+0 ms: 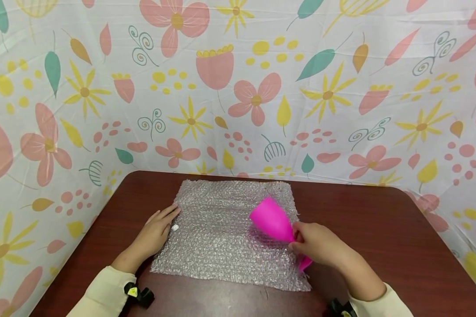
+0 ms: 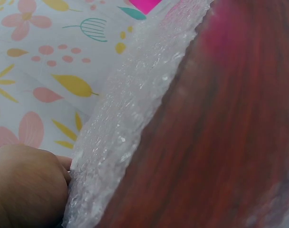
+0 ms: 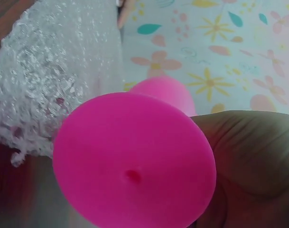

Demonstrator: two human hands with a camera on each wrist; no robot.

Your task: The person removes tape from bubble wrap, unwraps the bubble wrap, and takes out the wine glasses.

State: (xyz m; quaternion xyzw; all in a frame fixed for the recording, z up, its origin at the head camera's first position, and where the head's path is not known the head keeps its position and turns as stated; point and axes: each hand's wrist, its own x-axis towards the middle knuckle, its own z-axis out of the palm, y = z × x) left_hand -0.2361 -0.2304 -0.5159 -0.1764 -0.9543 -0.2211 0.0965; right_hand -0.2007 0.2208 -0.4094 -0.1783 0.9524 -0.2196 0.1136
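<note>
A bright pink goblet (image 1: 272, 219) lies tilted over the right side of a sheet of bubble wrap (image 1: 218, 246), its bowl toward the far middle. My right hand (image 1: 321, 244) grips its stem between thumb and fingers; the foot pokes out below the hand. In the right wrist view the goblet's round foot (image 3: 135, 156) faces the camera, with a small dark mark at its centre, and hides part of the hand. My left hand (image 1: 152, 233) rests at the sheet's left edge, fingers stretched forward and fingertips touching the wrap.
The wrap lies flat on a dark reddish-brown wooden table (image 1: 365, 215). A small white spot (image 1: 175, 227) shows near its left edge. Behind and beside the table hangs a white cloth (image 1: 258, 145) printed with flowers and leaves.
</note>
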